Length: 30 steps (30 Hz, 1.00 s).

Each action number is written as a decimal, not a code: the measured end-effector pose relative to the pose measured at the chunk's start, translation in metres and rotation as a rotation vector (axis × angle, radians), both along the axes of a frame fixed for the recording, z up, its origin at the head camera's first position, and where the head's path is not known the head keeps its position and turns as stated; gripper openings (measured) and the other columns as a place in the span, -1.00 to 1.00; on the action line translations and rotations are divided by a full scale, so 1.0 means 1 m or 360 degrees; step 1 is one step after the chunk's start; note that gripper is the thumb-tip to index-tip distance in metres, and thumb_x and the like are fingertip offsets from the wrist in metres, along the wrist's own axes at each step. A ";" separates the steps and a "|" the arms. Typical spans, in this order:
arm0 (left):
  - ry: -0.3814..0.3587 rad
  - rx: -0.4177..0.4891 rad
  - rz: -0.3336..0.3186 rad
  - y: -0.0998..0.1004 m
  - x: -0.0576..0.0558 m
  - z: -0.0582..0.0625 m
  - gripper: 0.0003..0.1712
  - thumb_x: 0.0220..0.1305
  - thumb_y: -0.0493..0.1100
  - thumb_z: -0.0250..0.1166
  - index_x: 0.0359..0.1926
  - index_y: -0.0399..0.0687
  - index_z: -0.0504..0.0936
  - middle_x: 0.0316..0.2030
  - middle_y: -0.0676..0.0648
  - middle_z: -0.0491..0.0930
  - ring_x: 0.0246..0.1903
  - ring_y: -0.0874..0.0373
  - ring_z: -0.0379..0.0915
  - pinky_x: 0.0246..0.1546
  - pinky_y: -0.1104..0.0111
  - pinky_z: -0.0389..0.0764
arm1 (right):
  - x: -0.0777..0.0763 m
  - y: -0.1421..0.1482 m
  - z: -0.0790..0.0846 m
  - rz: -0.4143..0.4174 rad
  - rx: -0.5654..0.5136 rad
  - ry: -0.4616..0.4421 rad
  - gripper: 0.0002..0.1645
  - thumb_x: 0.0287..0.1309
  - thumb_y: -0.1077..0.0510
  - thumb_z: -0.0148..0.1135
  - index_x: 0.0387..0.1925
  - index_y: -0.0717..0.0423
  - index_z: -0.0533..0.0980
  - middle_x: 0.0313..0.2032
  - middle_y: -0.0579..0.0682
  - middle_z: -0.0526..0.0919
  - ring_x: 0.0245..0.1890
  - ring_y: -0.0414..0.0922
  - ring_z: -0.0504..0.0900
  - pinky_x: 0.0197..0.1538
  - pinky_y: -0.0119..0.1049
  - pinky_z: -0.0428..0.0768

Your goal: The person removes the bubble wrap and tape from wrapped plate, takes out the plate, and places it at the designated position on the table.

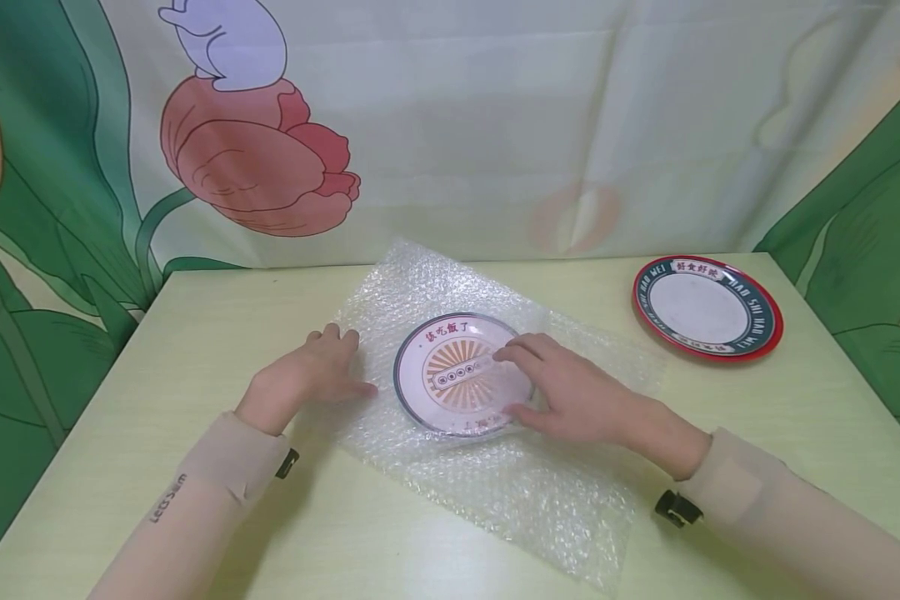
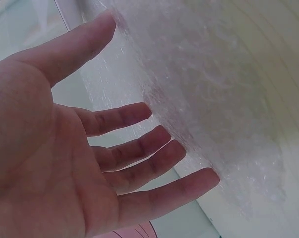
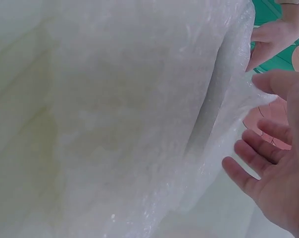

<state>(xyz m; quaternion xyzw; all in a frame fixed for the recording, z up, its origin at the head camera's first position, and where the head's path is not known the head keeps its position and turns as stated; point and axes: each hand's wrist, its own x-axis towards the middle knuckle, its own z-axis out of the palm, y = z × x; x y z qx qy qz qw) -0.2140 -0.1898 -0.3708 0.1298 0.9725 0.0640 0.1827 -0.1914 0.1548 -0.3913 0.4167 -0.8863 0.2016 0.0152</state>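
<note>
A round white plate [image 1: 437,354] with a dark rim, orange rays and printed characters lies on a sheet of bubble wrap [image 1: 450,283]. A layer of the wrap covers the plate's right part. My left hand [image 1: 311,367] is at the wrap's left side; in the left wrist view its spread, straight fingers have their tips right at the bubble wrap [image 2: 204,89]. Over the plate's right edge is my right hand [image 1: 570,387], thumb and fingers apart. In the right wrist view, the right hand's fingers [image 3: 246,176] are loosely bent beside the wrap [image 3: 124,99], gripping nothing.
A second plate [image 1: 697,308], with a red edge and a dark green lettered band, sits at the table's back right. The pale wooden table [image 1: 217,333] ends at a printed curtain [image 1: 457,125] behind. The wrap's lower corner reaches toward the front.
</note>
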 end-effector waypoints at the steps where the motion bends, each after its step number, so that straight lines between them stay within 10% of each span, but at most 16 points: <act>1: 0.0003 0.0000 -0.0003 0.000 0.000 0.001 -0.12 0.29 0.11 0.41 0.30 -0.50 0.31 0.08 -0.44 0.36 0.10 -0.37 0.32 0.14 -0.16 0.44 | 0.000 0.000 0.000 0.0011 -0.0019 0.0020 -0.24 0.19 0.05 0.46 0.34 0.21 0.39 0.28 0.12 0.44 0.35 0.05 0.37 0.41 -0.07 0.34; 30: -0.0011 0.0002 0.0028 0.000 -0.001 -0.002 -0.04 0.29 0.13 0.42 0.38 -0.49 0.25 0.18 -0.47 0.31 0.19 -0.39 0.27 0.21 -0.18 0.40 | -0.005 0.002 0.005 0.0189 0.0062 0.0430 -0.80 -0.01 0.24 0.50 -0.29 0.10 0.67 -0.07 0.00 0.61 0.16 0.03 0.51 0.54 0.08 -0.09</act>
